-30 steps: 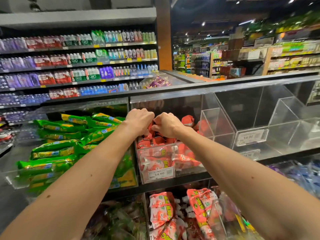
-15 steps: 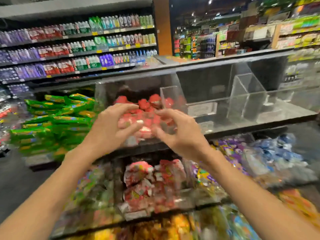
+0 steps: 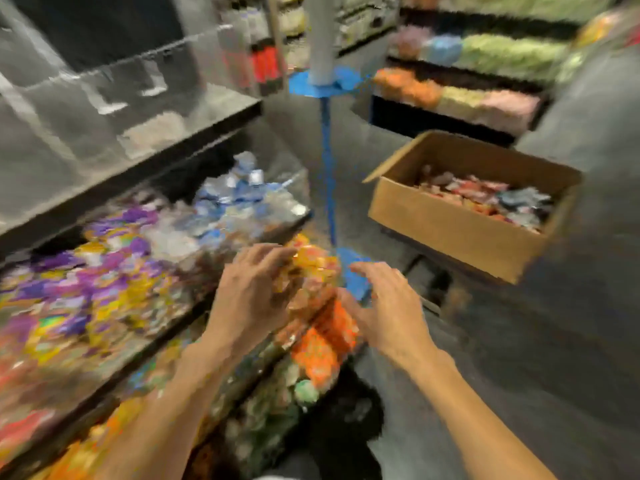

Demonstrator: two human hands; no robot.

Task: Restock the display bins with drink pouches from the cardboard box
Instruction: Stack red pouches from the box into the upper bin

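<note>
Hovering mid-frame, left hand (image 3: 249,296) and right hand (image 3: 388,306) are released, fingers spread, empty; open brown cardboard box (image 3: 450,233) of mixed-colour drink pouches (image 3: 485,199) sits upper right, nearer right hand.

Black tiered shelves (image 3: 145,164) beside a grey floor (image 3: 519,358)
The shelves carry clear plastic display bins (image 3: 291,178) heaped with blurred purple, yellow, blue and orange pouches (image 3: 131,220). A blue tape line (image 3: 327,174) runs along the floor; near it stands an open brown cardboard box (image 3: 450,233), its support unclear.
</note>
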